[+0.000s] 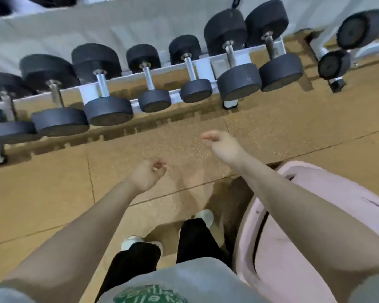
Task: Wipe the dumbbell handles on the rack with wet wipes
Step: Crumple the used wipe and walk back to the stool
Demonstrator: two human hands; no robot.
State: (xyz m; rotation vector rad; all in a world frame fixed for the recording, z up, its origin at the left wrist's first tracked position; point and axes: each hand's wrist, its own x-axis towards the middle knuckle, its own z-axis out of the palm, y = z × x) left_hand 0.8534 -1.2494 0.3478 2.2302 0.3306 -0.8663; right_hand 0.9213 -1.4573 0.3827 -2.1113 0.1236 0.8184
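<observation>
Grey cotton of your shirt (184,278) fills the bottom edge, with your black trousers and pale shoes (204,216) on the tan rubber floor (53,193) below. A pale pink bin or tub (304,248) sits just beside your right leg, under your right forearm; what it holds is hidden.

Your left hand (146,176) hangs in the air over the floor, fingers loosely curled toward the thumb and holding nothing you can see. Your right hand (220,143) reaches a little further forward, fingers likewise relaxed and bent, also empty and touching nothing. No wet wipe shows in either hand or anywhere in view.

Beyond your hands stands the white rack (202,67), well apart from both of them, carrying a row of black dumbbells (239,82) laid across its rails. Their metal handles (102,84) run between the rubber heads and are all open to reach.

By the look of things, you are at the very start: approaching the rack, wiping not yet begun. Your next move calls for a wipe in hand first, perhaps from something near the pink tub, though that is a guess. Then close in on one handle, wrap the wipe around the bar and rub along it between the heads.
</observation>
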